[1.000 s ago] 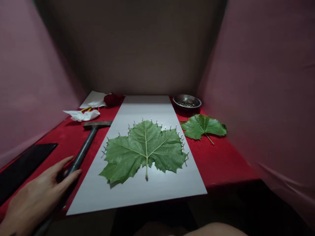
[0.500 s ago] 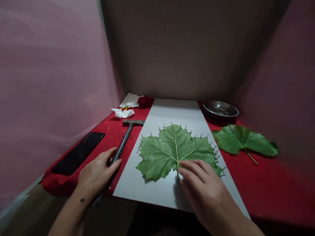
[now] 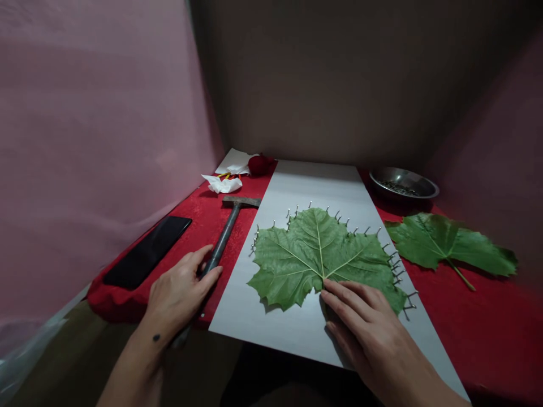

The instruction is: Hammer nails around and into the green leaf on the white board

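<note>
A large green leaf (image 3: 292,265) with pale veins lies on a white board (image 3: 309,181). Several nails (image 3: 337,215) stand along its top and right edges. My right hand (image 3: 369,322) rests over the base of the leaf, fingertips at the stem where the veins meet; its fingers are extended, and the stem is mostly hidden beneath them. On the left, my left hand (image 3: 182,285) has thumb and fingers around the handle of a hammer (image 3: 224,232), whose head lies at the board's left edge.
A black phone (image 3: 146,252) lies on the red cloth (image 3: 199,217) at left. Behind are crumpled white tissue (image 3: 222,184) and a dark red ball (image 3: 258,165). At right stand a metal bowl (image 3: 428,188) of nails and a second leaf (image 3: 432,242). Pink sheeting (image 3: 106,113) hangs left.
The view has turned slightly, so everything sits further right in the picture. My right hand's fingers lie lower and flatter on the leaf base. My left hand stays at the hammer handle.
</note>
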